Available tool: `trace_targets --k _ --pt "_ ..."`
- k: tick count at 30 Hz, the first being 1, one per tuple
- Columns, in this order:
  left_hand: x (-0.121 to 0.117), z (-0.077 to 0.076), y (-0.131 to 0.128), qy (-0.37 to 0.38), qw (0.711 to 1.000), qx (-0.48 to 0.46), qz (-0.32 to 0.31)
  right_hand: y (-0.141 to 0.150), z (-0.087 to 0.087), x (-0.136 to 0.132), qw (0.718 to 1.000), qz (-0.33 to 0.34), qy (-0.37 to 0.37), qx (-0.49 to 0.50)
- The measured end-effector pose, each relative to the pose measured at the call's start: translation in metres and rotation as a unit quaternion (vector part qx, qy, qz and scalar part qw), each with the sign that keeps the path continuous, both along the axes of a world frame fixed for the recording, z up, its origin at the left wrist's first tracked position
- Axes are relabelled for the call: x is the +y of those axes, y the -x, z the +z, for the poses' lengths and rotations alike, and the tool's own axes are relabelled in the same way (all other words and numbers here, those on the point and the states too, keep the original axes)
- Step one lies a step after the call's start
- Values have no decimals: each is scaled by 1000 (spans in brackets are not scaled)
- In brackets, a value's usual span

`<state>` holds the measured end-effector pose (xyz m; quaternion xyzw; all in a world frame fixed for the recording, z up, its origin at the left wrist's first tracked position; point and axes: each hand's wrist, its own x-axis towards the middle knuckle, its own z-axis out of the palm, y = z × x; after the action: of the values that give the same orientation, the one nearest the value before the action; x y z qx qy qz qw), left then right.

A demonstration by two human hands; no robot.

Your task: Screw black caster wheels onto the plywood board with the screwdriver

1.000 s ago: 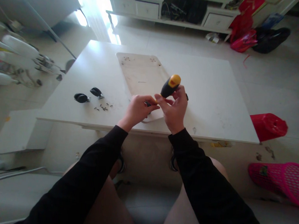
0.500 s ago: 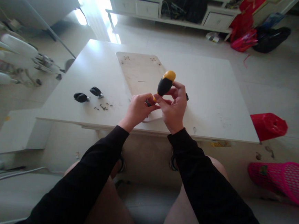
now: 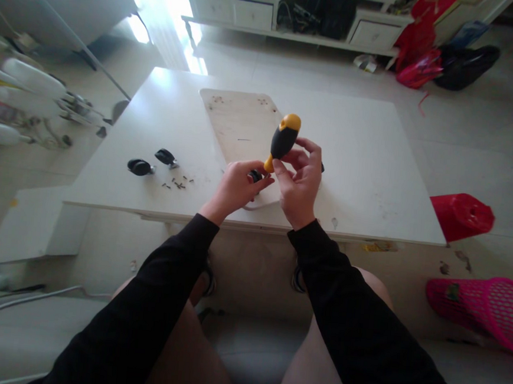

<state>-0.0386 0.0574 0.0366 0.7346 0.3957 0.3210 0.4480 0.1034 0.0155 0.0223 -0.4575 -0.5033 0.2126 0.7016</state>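
Observation:
My right hand [image 3: 300, 183] grips a black screwdriver [image 3: 282, 139] with a yellow cap, its handle nearly upright and its tip hidden behind my fingers. My left hand [image 3: 234, 187] is closed on a small dark caster wheel [image 3: 255, 175] right under the screwdriver. Both hands hover over the near end of a pale wooden board [image 3: 243, 129] that lies on the white table [image 3: 374, 166]. Two more black caster wheels [image 3: 139, 167] [image 3: 165, 157] and several small screws [image 3: 178, 182] lie on the table to the left.
A red stool [image 3: 461, 215] and a pink mesh basket [image 3: 487, 311] stand on the floor at right. White rods and metal parts [image 3: 28, 103] lie at left. A white cabinet [image 3: 297, 15] with red bags [image 3: 418, 57] is at the back.
The screwdriver handle has swung from leaning right to nearly upright and risen slightly. My left fingers shifted a little toward its tip. The things on the table stayed put.

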Motion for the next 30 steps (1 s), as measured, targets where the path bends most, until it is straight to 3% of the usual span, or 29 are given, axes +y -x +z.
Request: trace_targets --k 2,8,14,20,25,30 --pt "1 -1 0 7 1000 8 -16 -1 -1 0 1000 8 -2 -7" --pt "0 -1 -2 -42 999 12 26 -1 -3 1 1000 -8 21 -2" --pt "2 1 2 -3 999 18 -45 0 -3 1 999 27 18 15" --pt "2 -1 1 -37 999 12 24 -1 -1 0 1000 0 28 7" --pt "3 2 5 2 1000 21 -19 -2 -3 0 1000 22 20 6" --pt "1 5 4 -54 998 34 19 -1 -1 1 1000 9 17 -7"
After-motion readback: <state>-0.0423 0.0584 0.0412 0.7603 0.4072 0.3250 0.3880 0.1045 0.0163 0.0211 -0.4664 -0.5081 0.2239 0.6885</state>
